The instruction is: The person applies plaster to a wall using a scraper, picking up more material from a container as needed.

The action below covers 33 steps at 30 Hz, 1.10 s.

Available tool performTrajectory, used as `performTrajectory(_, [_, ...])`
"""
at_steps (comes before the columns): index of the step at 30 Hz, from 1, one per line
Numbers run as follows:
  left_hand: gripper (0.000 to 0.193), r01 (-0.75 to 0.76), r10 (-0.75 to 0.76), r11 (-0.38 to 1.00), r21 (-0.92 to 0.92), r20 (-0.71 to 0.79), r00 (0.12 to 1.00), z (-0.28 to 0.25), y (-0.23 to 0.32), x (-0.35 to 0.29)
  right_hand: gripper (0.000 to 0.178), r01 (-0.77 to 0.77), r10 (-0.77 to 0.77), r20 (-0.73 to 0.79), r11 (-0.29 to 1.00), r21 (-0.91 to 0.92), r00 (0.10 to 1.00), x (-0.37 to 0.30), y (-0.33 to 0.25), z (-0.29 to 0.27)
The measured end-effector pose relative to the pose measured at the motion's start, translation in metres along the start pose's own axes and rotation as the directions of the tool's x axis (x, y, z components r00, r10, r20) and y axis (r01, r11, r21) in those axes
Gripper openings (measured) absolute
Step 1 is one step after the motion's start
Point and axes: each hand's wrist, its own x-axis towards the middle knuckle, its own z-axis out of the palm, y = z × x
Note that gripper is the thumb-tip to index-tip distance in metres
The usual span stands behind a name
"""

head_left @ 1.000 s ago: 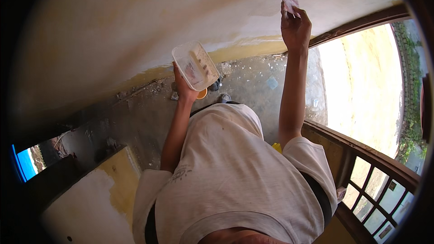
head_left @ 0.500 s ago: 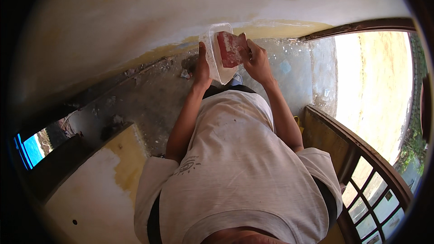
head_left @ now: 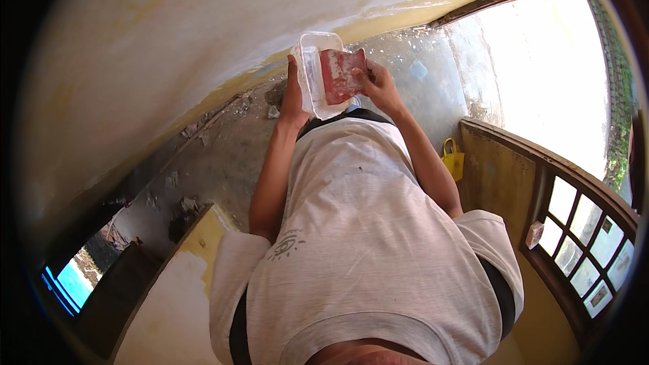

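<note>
My left hand [head_left: 293,98] grips the left side of a clear plastic tub [head_left: 312,88], its rim and walls smeared with whitish residue. The thumb lies along the tub's outer wall. With my right hand [head_left: 382,89] I hold a red putty scraper [head_left: 338,76] by its right edge, fingers closed round it. Pale, dried-looking material coats much of the scraper's face. Its left part lies over the tub's opening and hides some of the inside. What is at the tub's bottom is only partly seen.
Ahead stands a wall [head_left: 203,20] with patchy white and yellow paint. Debris lies along its foot on the grey, speckled floor [head_left: 223,142]. On the right are a bright doorway [head_left: 541,47], a yellow bag [head_left: 453,161] and a brown-framed paned door [head_left: 581,243].
The view has turned, so the doorway and wall sit differently. The scraper's face is tilted more toward me, and more of the tub's inside shows. Both hands keep their holds.
</note>
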Motion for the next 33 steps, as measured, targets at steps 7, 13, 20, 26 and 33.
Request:
performTrajectory(7, [0.082,0.055,-0.054,0.998,-0.018,0.026,0.998,-0.009,-0.001,0.001,0.033,-0.062,0.064,-0.027,0.995,0.075,0.998,-0.007,0.005,0.001])
performTrajectory(13, [0.082,0.093,-0.078,0.983,-0.157,0.103,0.992,-0.016,-0.024,0.014,0.024,-0.038,0.053,-0.038,0.945,0.326,0.998,-0.019,0.018,-0.02])
performTrajectory(20, [0.083,0.039,-0.035,0.985,-0.168,0.027,0.999,-0.006,-0.038,0.038,0.011,0.05,0.025,-0.133,0.845,0.532,0.991,-0.028,-0.01,-0.04])
performTrajectory(26, [0.086,0.065,-0.069,0.969,-0.237,-0.011,0.998,0.0,-0.052,0.063,0.011,0.125,-0.004,-0.183,0.744,0.656,0.983,0.023,0.008,-0.104])
performTrajectory(33, [0.076,-0.16,0.101,0.949,-0.272,-0.218,0.971,0.044,-0.068,0.092,0.015,0.008,0.225,-0.263,0.746,0.666,0.938,0.129,0.001,-0.185])
